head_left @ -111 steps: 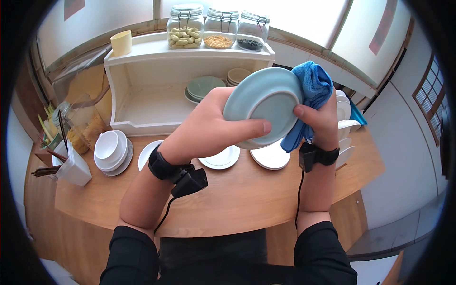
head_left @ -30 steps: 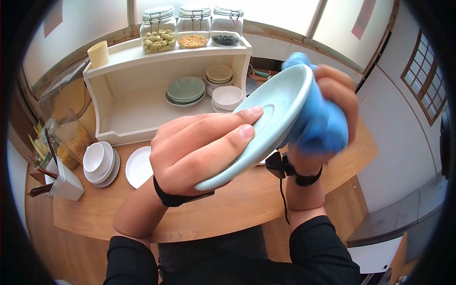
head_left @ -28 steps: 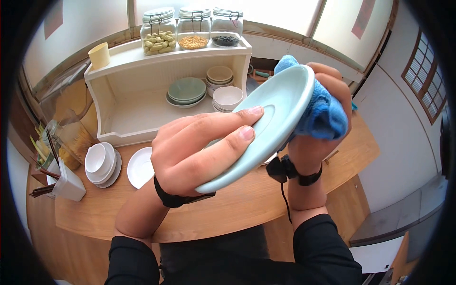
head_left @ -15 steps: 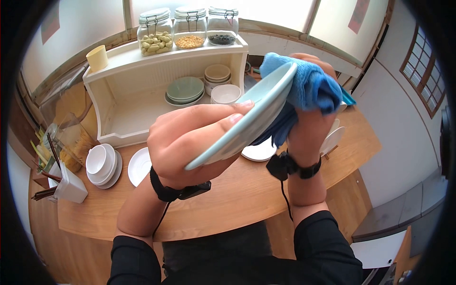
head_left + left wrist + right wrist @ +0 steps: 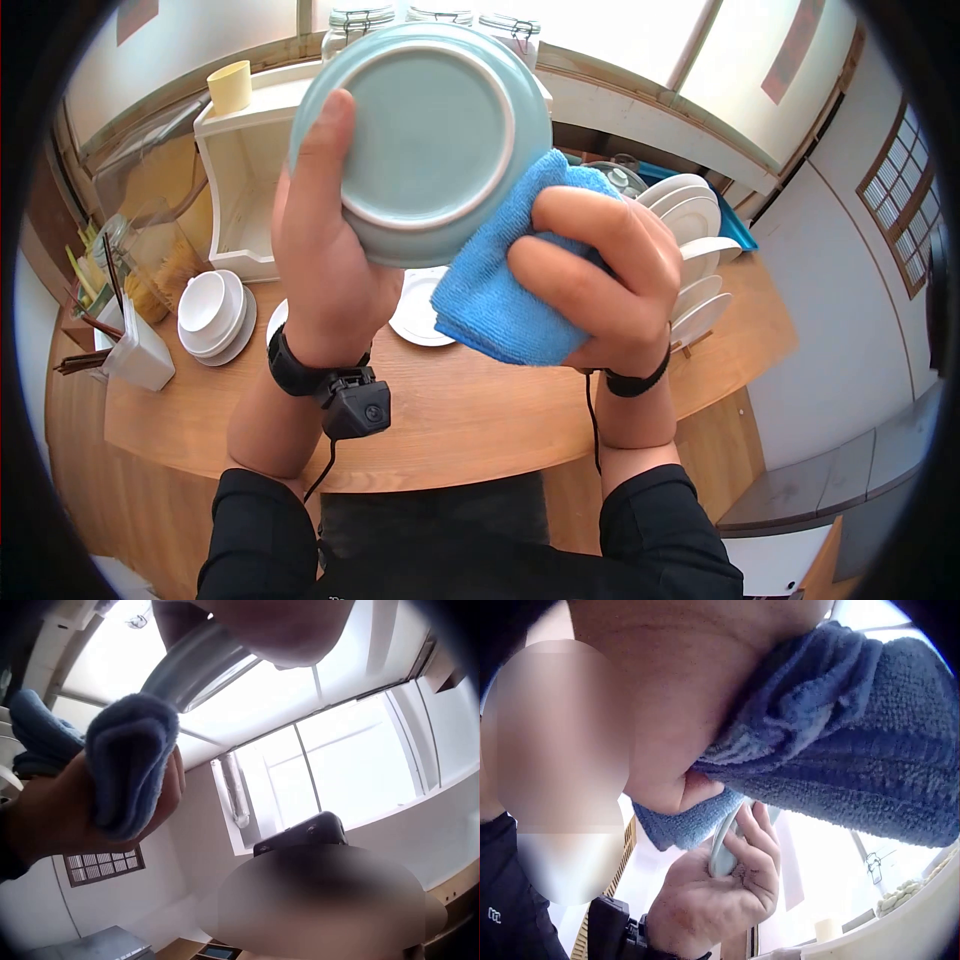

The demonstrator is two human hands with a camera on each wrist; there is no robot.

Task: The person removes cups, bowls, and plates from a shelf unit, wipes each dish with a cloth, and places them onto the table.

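Note:
In the head view a pale blue-green plate is raised with its underside and foot ring facing me. My left hand grips its left edge, thumb lying on the underside; the fingers are hidden behind it. My right hand holds a folded blue cloth whose upper part overlaps the plate's lower right rim. From the left wrist the plate shows edge-on, with the cloth in the right hand beside it. The right wrist view shows the bunched cloth close up and the left hand pinching the plate's edge.
On the wooden table stand stacked white dishes, a white plate and a chopstick holder. Several white plates stand in a rack at right. Behind is a cream shelf with glass jars and a yellow cup.
The plate has turned from nearly edge-on to show its underside and has moved up and left. The right hand with the cloth has moved down and left, to the lower right rim.

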